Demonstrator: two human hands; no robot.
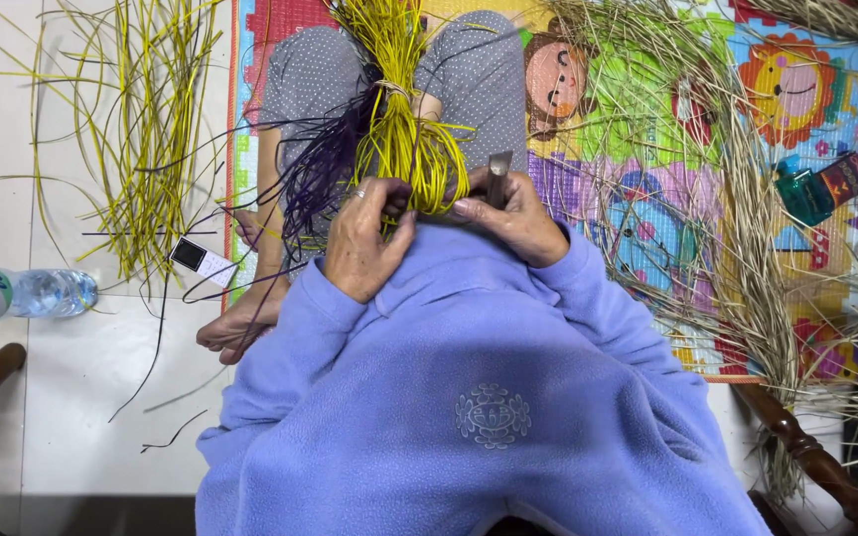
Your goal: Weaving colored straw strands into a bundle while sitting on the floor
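A home floor used as a craft spot: a colourful children's play mat [647, 149] with cartoon animals covers pale tiles, loose yellow straw strands [141, 109] and dried natural grass [747, 218] lie scattered, a plastic water bottle [22, 295] rests nearby, and carved wooden furniture [816, 462] stands beside.

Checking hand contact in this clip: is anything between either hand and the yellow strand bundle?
Nothing visible. The left hand grips the yellow strand bundle directly; the right hand touches it too, with a dark tool upright in its fingers.

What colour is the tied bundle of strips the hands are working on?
Yellow bundle, with dark purple strips beside it; head view.
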